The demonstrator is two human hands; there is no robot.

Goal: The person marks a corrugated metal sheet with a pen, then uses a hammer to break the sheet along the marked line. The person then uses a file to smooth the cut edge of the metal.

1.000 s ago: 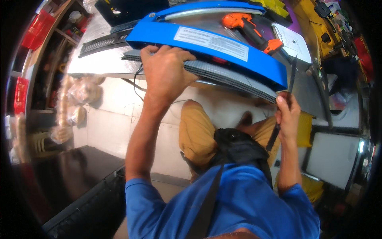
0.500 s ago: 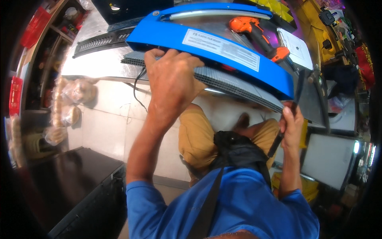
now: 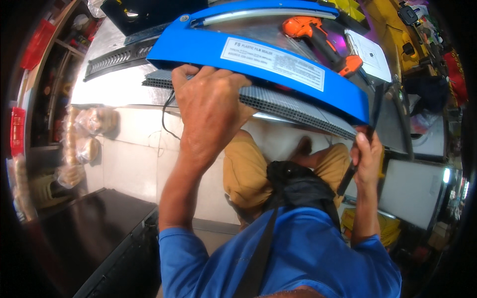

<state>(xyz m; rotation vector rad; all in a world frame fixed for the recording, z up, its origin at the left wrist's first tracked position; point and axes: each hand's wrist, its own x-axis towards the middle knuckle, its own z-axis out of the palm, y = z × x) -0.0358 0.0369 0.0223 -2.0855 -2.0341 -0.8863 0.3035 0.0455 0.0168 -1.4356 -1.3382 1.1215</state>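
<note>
My left hand is curled over a stack of grey corrugated plastic sheets at the front of a blue film-sealing machine, its fingertips up against the machine's lower edge. The machine lies across the metal bench with a white label on its front and an arm along its back. At the stack's right end, my right hand is closed on a long black flat bar, held upright at a slant. Whether its fingers also touch the sheets, I cannot tell.
An orange and black cordless tool, a white paper pad, a slotted black rail and a dark case share the bench. Shelves with red bins and bagged round items stand left. A dark cabinet top is lower left.
Over the last second the machine, stack and both hands have shifted slightly lower in the picture, and my right hand with the black bar also sits further right. Both grips look the same.
</note>
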